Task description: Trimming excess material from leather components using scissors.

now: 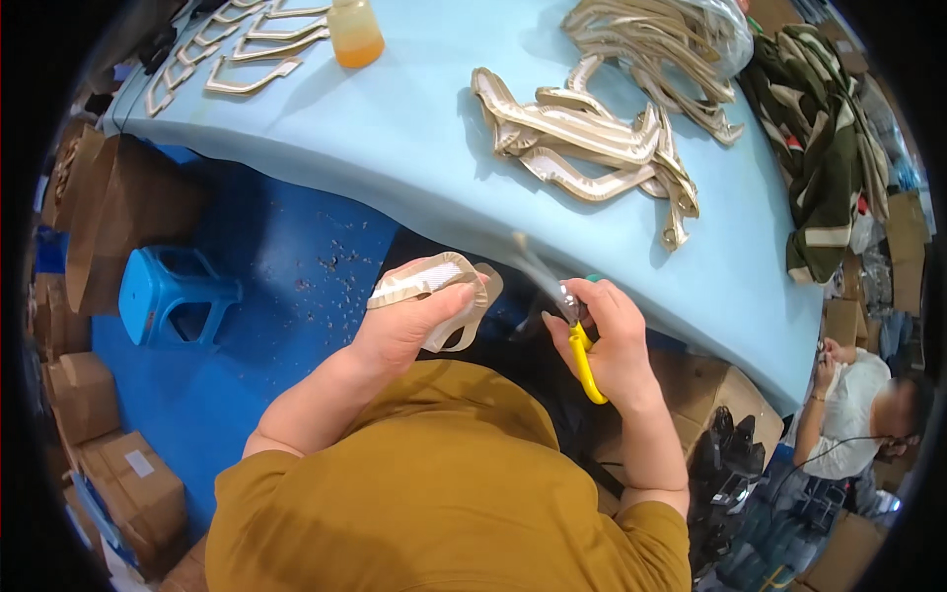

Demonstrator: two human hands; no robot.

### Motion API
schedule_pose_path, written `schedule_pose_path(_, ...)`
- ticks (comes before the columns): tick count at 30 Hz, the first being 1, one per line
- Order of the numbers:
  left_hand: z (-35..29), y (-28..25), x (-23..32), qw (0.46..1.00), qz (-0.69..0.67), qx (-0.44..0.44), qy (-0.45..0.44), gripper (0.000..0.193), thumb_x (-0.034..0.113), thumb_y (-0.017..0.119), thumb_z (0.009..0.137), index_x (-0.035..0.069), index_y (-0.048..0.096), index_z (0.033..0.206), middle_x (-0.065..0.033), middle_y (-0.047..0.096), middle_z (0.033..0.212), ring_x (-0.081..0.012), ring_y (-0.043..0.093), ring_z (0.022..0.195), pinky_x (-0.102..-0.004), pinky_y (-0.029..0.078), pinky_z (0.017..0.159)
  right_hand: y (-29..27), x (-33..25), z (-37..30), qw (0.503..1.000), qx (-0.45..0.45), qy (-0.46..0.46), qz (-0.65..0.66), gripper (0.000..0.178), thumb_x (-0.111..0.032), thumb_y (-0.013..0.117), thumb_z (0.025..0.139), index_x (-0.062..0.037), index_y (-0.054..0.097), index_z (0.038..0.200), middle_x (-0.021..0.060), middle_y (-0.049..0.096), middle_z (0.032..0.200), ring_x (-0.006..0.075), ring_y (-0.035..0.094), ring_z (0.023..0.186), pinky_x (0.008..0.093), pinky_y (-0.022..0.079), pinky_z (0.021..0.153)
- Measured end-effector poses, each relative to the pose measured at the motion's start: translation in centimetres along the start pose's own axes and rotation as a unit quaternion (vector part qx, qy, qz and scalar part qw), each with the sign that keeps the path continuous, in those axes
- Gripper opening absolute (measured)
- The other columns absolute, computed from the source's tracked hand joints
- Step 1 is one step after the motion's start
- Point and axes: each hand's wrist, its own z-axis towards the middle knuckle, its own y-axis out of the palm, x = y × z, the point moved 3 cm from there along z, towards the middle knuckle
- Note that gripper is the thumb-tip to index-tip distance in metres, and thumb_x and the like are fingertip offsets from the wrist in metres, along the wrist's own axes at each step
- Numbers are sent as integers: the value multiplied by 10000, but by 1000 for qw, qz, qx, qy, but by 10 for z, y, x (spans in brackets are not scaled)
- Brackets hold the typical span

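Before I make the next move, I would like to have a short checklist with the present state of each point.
1. Left hand has a grip on the beige fabric strip: ok.
2. Right hand holds the yellow-handled scissors: ok.
3. Blades closed: cannot tell, they are blurred.
4. Left hand apart from the blades: ok, a gap shows between them.
5. Bottle with orange liquid upright on the table: ok, though its top is out of the picture.
6. Floor free of scraps: not ok, small dark bits lie there.

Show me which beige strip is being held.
The strip curled in the person's left hand; the other strips lie on the light-blue table.
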Motion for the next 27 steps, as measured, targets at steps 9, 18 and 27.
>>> schedule_pose_path(9, -2, 11, -4, 1000, 8, -11, -21, 301, 159, 633, 800, 17, 586, 1062, -47, 622, 906, -101, 572, 795, -235, 463, 674, -19, 7, -2, 980, -24, -104, -167, 369, -62, 718, 562, -73, 568, 899, 69, 449, 668, 235, 503, 617, 326, 421, 548)
schedule_pose_path(18, -5, 8, -4, 1000, 18, 4, -19, 288, 132, 632, 804, 19, 581, 1064, -47, 619, 903, -102, 577, 790, -233, 465, 673, -15, 9, 1, 966, -51, -133, -214, 292, -77, 694, 598, -96, 549, 851, 56, 452, 671, 220, 508, 617, 326, 416, 542)
schedule_pose_path(27, -5, 8, -8, 1000, 7, 12, -21, 239, 79, 629, 791, 16, 585, 1018, -46, 614, 892, -113, 582, 799, -250, 478, 730, -19, 9, -1, 967, -64, -139, -205, 297, -97, 694, 601, -100, 549, 860, 53, 454, 656, 224, 515, 592, 327, 425, 520)
